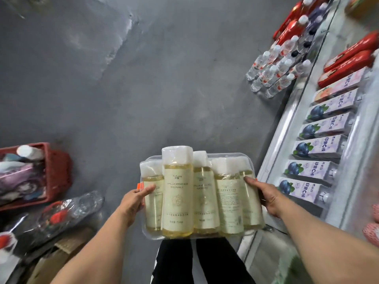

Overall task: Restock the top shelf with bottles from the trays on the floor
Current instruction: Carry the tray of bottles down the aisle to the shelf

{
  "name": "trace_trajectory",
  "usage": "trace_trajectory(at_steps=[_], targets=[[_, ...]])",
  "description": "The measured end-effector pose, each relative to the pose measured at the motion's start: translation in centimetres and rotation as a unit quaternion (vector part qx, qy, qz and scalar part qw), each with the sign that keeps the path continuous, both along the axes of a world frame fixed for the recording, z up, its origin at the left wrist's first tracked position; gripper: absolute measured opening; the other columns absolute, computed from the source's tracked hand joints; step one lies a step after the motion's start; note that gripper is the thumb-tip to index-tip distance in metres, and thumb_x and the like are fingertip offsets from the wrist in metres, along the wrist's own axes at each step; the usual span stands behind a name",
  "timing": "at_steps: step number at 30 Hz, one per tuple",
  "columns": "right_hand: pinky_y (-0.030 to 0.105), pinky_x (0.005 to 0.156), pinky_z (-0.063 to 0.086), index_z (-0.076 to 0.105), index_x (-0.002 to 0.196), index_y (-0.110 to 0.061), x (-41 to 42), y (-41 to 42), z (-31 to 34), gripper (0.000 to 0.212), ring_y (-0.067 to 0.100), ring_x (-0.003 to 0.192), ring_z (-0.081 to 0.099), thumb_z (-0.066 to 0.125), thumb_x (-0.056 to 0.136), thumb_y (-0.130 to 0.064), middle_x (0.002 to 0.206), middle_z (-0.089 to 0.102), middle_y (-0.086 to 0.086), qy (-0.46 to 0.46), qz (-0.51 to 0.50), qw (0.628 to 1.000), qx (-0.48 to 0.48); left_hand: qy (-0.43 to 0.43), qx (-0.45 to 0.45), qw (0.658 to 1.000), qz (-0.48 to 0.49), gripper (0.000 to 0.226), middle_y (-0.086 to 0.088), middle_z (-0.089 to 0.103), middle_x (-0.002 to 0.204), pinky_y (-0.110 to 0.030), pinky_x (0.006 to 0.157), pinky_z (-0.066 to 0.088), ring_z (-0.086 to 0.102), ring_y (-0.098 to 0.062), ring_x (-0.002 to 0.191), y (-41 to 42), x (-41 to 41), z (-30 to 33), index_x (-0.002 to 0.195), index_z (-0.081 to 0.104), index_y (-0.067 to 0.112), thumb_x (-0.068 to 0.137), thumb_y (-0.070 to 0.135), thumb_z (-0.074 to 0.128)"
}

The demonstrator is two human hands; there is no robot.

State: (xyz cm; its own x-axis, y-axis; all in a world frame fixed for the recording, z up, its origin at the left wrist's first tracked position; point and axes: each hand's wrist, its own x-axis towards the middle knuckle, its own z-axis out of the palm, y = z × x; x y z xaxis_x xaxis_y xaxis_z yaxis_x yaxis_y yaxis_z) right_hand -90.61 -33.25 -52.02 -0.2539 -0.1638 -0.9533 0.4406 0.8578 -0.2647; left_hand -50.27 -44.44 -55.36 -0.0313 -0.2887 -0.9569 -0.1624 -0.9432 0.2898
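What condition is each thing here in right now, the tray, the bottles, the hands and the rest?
Clear tray: lifted off the floor, carried between both hands.
Yellow bottles: five, capped, film-wrapped, lying in the tray.
Left hand: grips the tray's left edge.
Right hand: grips the tray's right edge.
Red basket: on the floor, filled with goods.
Water bottles: capped, grouped by the shelf.
Blueberry cartons: lined up on the shelf.

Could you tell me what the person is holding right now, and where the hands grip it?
A clear tray of yellow bottles, held at its two short sides: the left hand and the right hand each have a thumb on an outer bottle.
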Motion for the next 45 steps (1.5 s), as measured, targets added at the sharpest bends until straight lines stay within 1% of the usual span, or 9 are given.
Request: trace_trajectory(at_steps=[6, 13, 17, 21, 24, 32, 37, 41, 45], targets=[[0.029, 0.062, 0.049, 0.072, 0.101, -0.007, 3.4, -2.9, 8.3, 0.035, 0.022, 0.083, 0.069, 0.081, 0.079, -0.033, 0.091, 0.076, 0.009, -0.001, 0.098, 0.994, -0.045, -0.005, -0.028, 0.995, 0.097, 0.024, 0.01, 0.053, 0.043, -0.018, 0.041, 0.039, 0.044, -0.002, 0.032, 3.2, 2.7, 9.1, 0.086, 0.059, 0.008, 0.086, 0.026, 0.074], [0.035, 0.082, 0.051, 0.068, 0.094, -0.011, 8.1, -6.5, 14.8, 0.04, 0.023, 0.089, 0.067, 0.084, 0.072, -0.04, 0.092, 0.073, 0.008, 0.012, 0.25, 0.964, -0.093, -0.025, -0.083, 0.969, 0.233, 0.031, 0.01, 0.054, 0.05, -0.027, 0.051, 0.027, 0.038, -0.012, 0.055, 10.4, 7.1, 17.0, 0.082, 0.063, 0.018, 0.065, 0.037, 0.081], [0.036, 0.082, 0.055, 0.072, 0.102, -0.008, 12.3, -8.1, 18.1, 0.051, 0.028, 0.094, 0.072, 0.085, 0.069, -0.045, 0.092, 0.078, 0.009, 0.009, 0.35, 0.93, -0.108, -0.034, -0.105, 0.94, 0.324, 0.029, -0.001, 0.068, 0.095, -0.031, 0.068, 0.044, 0.059, -0.013, 0.08, 15.6, 9.3, 20.3, 0.109, 0.063, 0.013, 0.086, 0.026, 0.076], [0.032, 0.064, 0.052, 0.072, 0.1, -0.004, 18.0, -8.6, 20.6, 0.042, 0.025, 0.083, 0.072, 0.081, 0.078, -0.038, 0.086, 0.078, 0.01, -0.01, 0.422, 0.898, -0.123, -0.044, -0.091, 0.916, 0.388, 0.032, -0.006, 0.076, 0.083, -0.033, 0.063, 0.049, 0.068, -0.023, 0.082, 21.0, 12.5, 22.2, 0.103, 0.07, 0.004, 0.083, 0.026, 0.079], [0.034, 0.073, 0.056, 0.073, 0.104, -0.002, 23.0, -8.0, 21.2, 0.048, 0.028, 0.087, 0.074, 0.084, 0.074, -0.039, 0.089, 0.079, 0.011, -0.018, 0.475, 0.871, -0.123, -0.047, -0.092, 0.892, 0.44, 0.038, -0.009, 0.078, 0.082, -0.035, 0.067, 0.053, 0.071, -0.027, 0.086, 25.7, 15.5, 22.6, 0.104, 0.072, 0.001, 0.078, 0.027, 0.083], [0.035, 0.074, 0.058, 0.072, 0.113, -0.003, 36.1, -3.0, 20.7, 0.067, 0.031, 0.094, 0.075, 0.084, 0.068, -0.05, 0.102, 0.077, 0.013, -0.037, 0.595, 0.795, -0.113, -0.044, -0.076, 0.851, 0.518, 0.104, -0.013, 0.077, 0.104, -0.05, 0.085, 0.06, 0.075, -0.031, 0.094, 38.4, 24.7, 21.4, 0.121, 0.064, 0.006, 0.035, 0.053, 0.1], [0.033, 0.072, 0.057, 0.073, 0.111, -0.003, 45.8, 1.3, 20.2, 0.076, 0.032, 0.091, 0.075, 0.086, 0.059, -0.057, 0.101, 0.078, 0.013, -0.032, 0.663, 0.741, -0.102, -0.018, -0.092, 0.825, 0.557, 0.081, -0.01, 0.076, 0.109, -0.05, 0.099, 0.054, 0.073, -0.029, 0.103, 46.1, 29.4, 24.3, 0.122, 0.068, 0.012, 0.055, 0.053, 0.092], [0.049, 0.094, 0.055, 0.076, 0.107, -0.003, 53.9, 4.1, 18.7, 0.095, 0.034, 0.089, 0.07, 0.092, 0.04, -0.068, 0.106, 0.075, 0.019, -0.022, 0.723, 0.685, -0.09, -0.035, -0.096, 0.791, 0.603, 0.049, -0.01, 0.077, 0.108, -0.052, 0.1, 0.052, 0.072, -0.03, 0.105, 52.1, 32.5, 25.7, 0.119, 0.068, 0.012, 0.081, 0.042, 0.078], [0.061, 0.098, 0.05, 0.073, 0.109, 0.001, 62.7, 8.4, 19.6, 0.094, 0.035, 0.092, 0.07, 0.095, 0.042, -0.061, 0.115, 0.068, 0.027, -0.037, 0.762, 0.64, -0.093, -0.062, -0.099, 0.739, 0.663, 0.086, -0.011, 0.077, 0.107, -0.054, 0.098, 0.054, 0.073, -0.03, 0.101, 59.6, 35.7, 23.9, 0.119, 0.07, 0.008, 0.052, 0.058, 0.093]])
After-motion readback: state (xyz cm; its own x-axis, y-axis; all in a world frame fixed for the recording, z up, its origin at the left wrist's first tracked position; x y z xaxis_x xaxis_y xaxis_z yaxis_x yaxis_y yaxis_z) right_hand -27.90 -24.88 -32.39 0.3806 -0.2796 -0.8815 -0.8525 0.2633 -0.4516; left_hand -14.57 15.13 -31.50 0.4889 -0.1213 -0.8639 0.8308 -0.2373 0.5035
